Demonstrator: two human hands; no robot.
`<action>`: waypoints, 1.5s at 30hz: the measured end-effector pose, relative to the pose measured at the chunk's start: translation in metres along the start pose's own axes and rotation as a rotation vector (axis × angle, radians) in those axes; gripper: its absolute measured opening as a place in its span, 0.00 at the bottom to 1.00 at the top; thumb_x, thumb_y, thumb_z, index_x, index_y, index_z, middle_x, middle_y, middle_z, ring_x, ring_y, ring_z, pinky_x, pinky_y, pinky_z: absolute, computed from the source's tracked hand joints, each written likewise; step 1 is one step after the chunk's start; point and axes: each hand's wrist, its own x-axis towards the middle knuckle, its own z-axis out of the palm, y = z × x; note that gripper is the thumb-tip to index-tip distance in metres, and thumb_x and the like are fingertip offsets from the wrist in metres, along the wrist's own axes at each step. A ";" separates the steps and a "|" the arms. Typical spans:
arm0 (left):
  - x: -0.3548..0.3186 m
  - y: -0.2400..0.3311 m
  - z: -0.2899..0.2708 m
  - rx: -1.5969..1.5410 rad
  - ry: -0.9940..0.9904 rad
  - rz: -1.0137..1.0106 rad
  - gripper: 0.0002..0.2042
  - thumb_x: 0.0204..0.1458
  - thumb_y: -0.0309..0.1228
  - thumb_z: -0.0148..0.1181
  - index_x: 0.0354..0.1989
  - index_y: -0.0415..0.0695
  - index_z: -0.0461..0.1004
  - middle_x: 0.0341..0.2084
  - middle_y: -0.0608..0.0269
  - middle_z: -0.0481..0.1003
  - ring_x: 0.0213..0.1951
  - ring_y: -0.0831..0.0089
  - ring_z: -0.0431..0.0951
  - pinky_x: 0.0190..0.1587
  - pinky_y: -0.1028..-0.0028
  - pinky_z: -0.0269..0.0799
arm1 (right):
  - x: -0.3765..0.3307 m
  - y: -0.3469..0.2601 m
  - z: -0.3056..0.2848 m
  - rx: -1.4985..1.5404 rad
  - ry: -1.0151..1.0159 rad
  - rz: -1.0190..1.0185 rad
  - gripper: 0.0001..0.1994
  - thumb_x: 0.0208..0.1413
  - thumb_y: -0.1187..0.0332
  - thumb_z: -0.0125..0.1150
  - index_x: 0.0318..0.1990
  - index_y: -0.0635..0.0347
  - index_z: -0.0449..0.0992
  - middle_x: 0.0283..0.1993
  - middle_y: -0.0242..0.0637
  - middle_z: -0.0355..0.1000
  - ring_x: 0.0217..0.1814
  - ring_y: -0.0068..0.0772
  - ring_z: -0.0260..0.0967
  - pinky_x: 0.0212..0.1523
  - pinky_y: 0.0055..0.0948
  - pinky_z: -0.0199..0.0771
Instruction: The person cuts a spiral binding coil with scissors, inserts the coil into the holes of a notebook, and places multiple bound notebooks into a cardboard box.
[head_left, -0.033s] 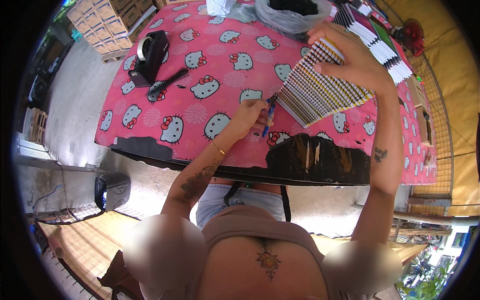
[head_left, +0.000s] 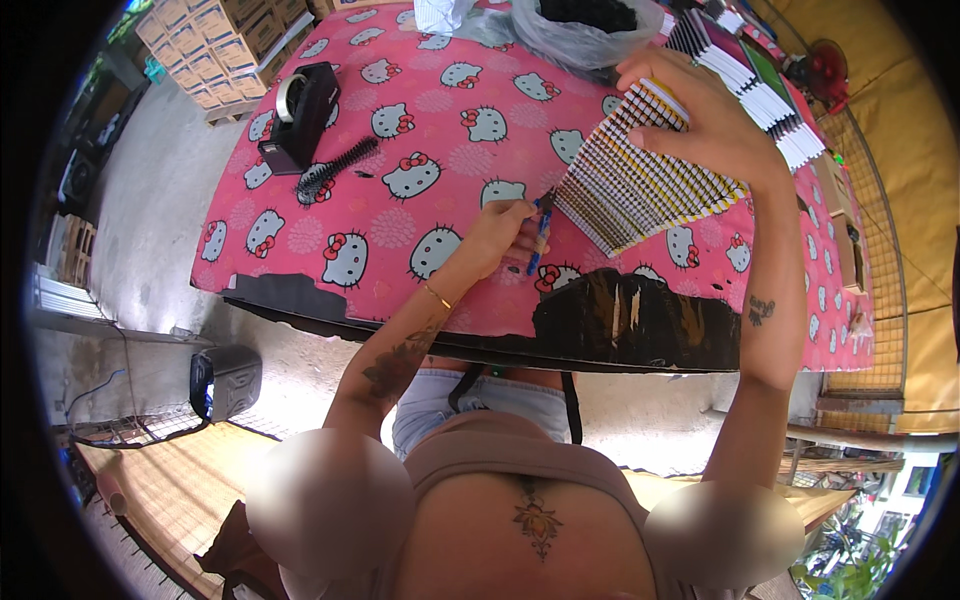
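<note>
My left hand (head_left: 508,232) is closed around a small pair of pliers (head_left: 540,240) with blue handles; they look like cutting pliers. Their dark jaws touch or nearly touch the left corner of a stack of spiral-bound notebooks (head_left: 640,180). The notebooks' bound edges face up in rows, dark coils against white and yellow. Over the far right part of the stack, my right hand (head_left: 715,125) grips it, thumb on the near face and fingers around the far end. Whether the jaws have a coil end between them is too small to tell.
The table (head_left: 400,240) has a pink patterned cover, torn along the front edge. At left are a black tape dispenser (head_left: 300,118) and a black bristly or coiled piece (head_left: 337,172). A clear plastic bag (head_left: 585,40) holds black material; more notebooks (head_left: 735,85) are piled at far right.
</note>
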 end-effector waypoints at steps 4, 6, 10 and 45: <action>0.006 -0.002 0.000 -0.041 -0.009 -0.030 0.14 0.58 0.36 0.49 0.35 0.36 0.73 0.26 0.54 0.77 0.27 0.64 0.81 0.26 0.69 0.77 | 0.001 -0.001 -0.003 0.013 -0.013 0.009 0.20 0.47 0.61 0.68 0.47 0.54 0.71 0.52 0.38 0.70 0.59 0.47 0.66 0.59 0.42 0.63; 0.008 -0.003 -0.005 -0.044 0.001 -0.058 0.14 0.57 0.36 0.49 0.35 0.36 0.73 0.26 0.54 0.77 0.27 0.65 0.81 0.25 0.69 0.76 | 0.004 -0.001 -0.001 -0.008 -0.009 -0.002 0.20 0.47 0.60 0.68 0.47 0.55 0.70 0.52 0.39 0.70 0.59 0.47 0.65 0.59 0.41 0.63; 0.013 -0.014 -0.027 0.430 -0.104 0.137 0.14 0.56 0.38 0.52 0.37 0.38 0.72 0.31 0.52 0.78 0.31 0.64 0.82 0.30 0.63 0.77 | 0.008 -0.007 0.001 0.011 -0.006 0.015 0.22 0.46 0.59 0.68 0.47 0.56 0.69 0.54 0.41 0.68 0.61 0.49 0.63 0.61 0.43 0.60; 0.002 -0.017 -0.011 0.569 0.021 0.387 0.16 0.59 0.37 0.48 0.28 0.35 0.73 0.14 0.62 0.72 0.19 0.71 0.75 0.26 0.68 0.71 | 0.003 -0.027 -0.014 0.055 -0.007 0.119 0.28 0.39 0.62 0.68 0.52 0.57 0.70 0.57 0.42 0.68 0.67 0.51 0.59 0.67 0.47 0.51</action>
